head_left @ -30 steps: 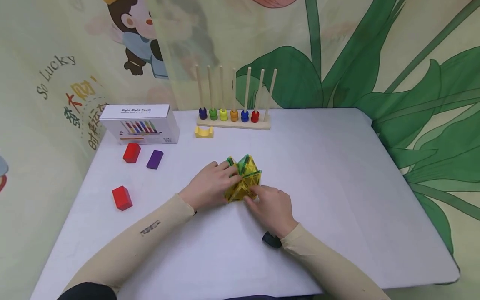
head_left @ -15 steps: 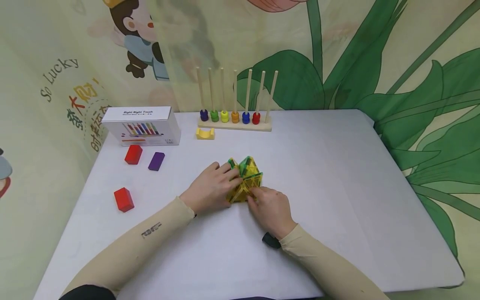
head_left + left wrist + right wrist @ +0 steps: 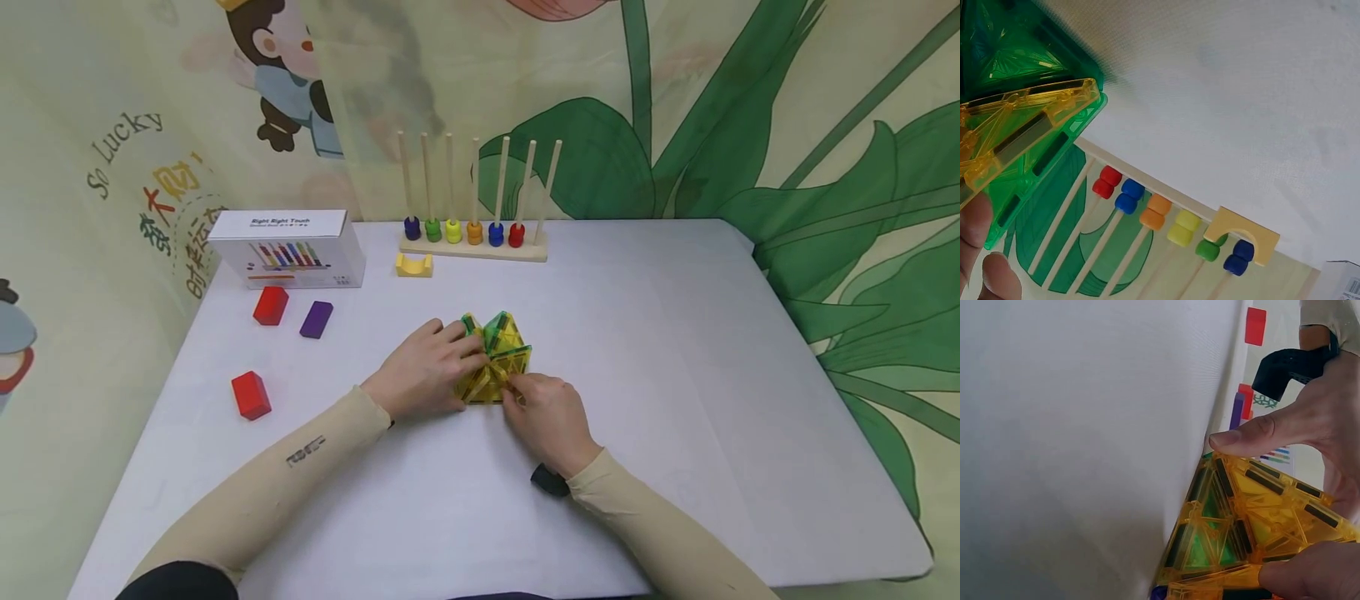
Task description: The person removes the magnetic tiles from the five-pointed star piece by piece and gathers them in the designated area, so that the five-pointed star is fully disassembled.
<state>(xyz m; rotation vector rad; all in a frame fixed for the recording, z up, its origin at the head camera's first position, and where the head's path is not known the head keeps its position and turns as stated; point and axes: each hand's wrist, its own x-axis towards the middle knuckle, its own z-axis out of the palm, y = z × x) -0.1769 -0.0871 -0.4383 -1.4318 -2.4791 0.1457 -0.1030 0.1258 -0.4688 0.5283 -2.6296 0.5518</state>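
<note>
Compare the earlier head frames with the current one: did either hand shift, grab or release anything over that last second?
Very little changed. The right hand slid slightly inward along the near edge of the yellow and green tile structure, its fingers still pinching it. The left hand kept its hold on the structure's left side. Nothing was released. The red blocks, purple block, bead rack and white box stayed put.

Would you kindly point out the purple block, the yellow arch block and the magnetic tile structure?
purple block (image 3: 317, 319), head view, top face.
yellow arch block (image 3: 414, 265), head view, front face.
magnetic tile structure (image 3: 508, 342), head view, upper yellow panel.
</note>
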